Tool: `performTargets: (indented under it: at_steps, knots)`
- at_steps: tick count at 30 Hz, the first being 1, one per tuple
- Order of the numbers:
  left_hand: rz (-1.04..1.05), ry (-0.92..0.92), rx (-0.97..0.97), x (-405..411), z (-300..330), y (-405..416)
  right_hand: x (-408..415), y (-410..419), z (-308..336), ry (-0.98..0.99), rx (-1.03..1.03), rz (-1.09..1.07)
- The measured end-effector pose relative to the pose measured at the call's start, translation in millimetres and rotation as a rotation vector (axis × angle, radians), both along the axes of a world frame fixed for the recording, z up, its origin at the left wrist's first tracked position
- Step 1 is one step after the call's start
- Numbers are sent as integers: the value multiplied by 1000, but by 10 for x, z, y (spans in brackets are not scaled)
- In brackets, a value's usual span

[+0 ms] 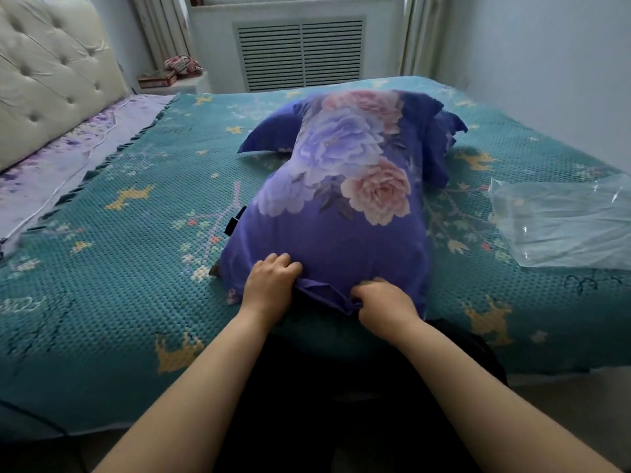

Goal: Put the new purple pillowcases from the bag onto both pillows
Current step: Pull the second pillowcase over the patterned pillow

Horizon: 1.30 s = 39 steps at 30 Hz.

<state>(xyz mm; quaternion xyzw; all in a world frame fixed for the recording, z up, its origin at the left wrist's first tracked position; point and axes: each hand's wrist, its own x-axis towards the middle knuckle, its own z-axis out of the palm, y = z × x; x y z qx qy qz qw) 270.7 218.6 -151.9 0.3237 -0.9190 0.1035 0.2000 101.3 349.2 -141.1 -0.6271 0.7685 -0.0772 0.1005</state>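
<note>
A pillow in a purple pillowcase (341,213) printed with large pink and lilac flowers lies lengthwise on the bed, its far end ruffled. A small dark corner (235,221) shows at its left side. My left hand (269,288) grips the near hem of the pillowcase with curled fingers. My right hand (382,307) pinches the same hem a little to the right, bunching the fabric between both hands. A clear plastic bag (560,223) lies flat on the bed at the right.
The bed has a teal knitted cover (129,254) with yellow and pink motifs. A tufted cream headboard (51,73) stands at the left, with a lilac floral sheet (51,172) below it. A radiator grille (300,52) and a bedside shelf (170,80) are behind the bed.
</note>
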Motion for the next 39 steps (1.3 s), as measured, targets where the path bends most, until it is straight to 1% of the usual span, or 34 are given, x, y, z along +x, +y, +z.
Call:
performTargets:
  at_steps: [3,4,5,6,8,9,10,12,13,14,15,16,17,18,19,20,21,22,23,24,26,28,29,30,31,32,33,34,36,37,38,39]
  knots:
    - [30,-73,22,4,-46,-9,-29,72,201,3,289,54]
    - [37,-93,58,13,-56,-15,-28,79,265,11,324,73]
    - [41,-105,95,29,-61,-22,-10,73,321,2,280,80]
    - [44,-112,125,52,-71,-30,12,45,339,-10,118,57]
    - [84,-129,175,100,-55,-32,47,-49,334,-32,-432,-61]
    - [139,-136,181,111,-51,-21,39,-108,293,-26,-589,-125]
    - [217,-154,184,118,-47,1,14,-151,235,2,-565,-165]
    - [429,-177,207,148,-43,28,-52,-173,22,21,-205,-175]
    - [536,-174,242,185,-53,26,-84,-169,-85,24,-86,-170]
    - [632,-160,289,238,-62,24,-109,-150,-144,18,-61,-171]
    - [705,-104,310,295,-53,10,-131,-137,-164,-3,-92,-173]
    - [732,21,273,355,-55,-19,-139,-134,-168,-33,-127,-170]
    - [706,198,211,403,-53,-62,-134,-135,-155,-65,-155,-162]
    - [631,389,168,423,-66,-117,-135,-134,-152,-99,-185,-157]
    - [558,546,150,422,-68,-149,-142,-128,-156,-137,-220,-155]
    - [523,697,200,423,-121,-231,-148,-126,-154,-180,-264,-157]
    - [540,841,335,422,-152,-333,-153,-125,-145,-225,-303,-160]
    - [609,988,514,423,-176,-445,-156,-127,-145,-257,-330,-165]
    - [712,1084,711,422,-205,-534,-159,-131,-150,-271,-341,-168]
    - [771,1129,906,446,-260,-601,-158,-136,-155,-269,-342,-170]
    - [711,1220,1167,501,-329,-715,-154,-143,-162,-248,-331,-174]
    - [558,1379,1390,534,-298,-805,-152,-152,-175,-237,-340,-185]
    - [471,1462,1433,523,-235,-796,-148,-154,-175,-233,-346,-193]
    - [420,1551,1368,529,-201,-817,-147,-159,-178,-230,-352,-198]
    - [451,1604,1165,542,-122,-819,-147,-170,-180,-229,-354,-200]
    - [542,1591,923,579,-58,-814,-141,-179,-185,-229,-356,-199]
    - [649,1523,705,644,-39,-832,-127,-183,-183,-226,-359,-197]
    - [761,1434,586,690,-54,-872,-121,-187,-179,-221,-362,-195]
    - [987,1248,607,730,-90,-873,-128,-171,-174,-199,-327,-174]
    - [1028,1138,553,695,-93,-846,-144,-160,-172,-179,-292,-156]
    - [935,1053,397,597,-50,-801,-170,-156,-177,-163,-261,-142]
    - [716,979,200,456,33,-730,-189,-158,-176,-168,-252,-132]
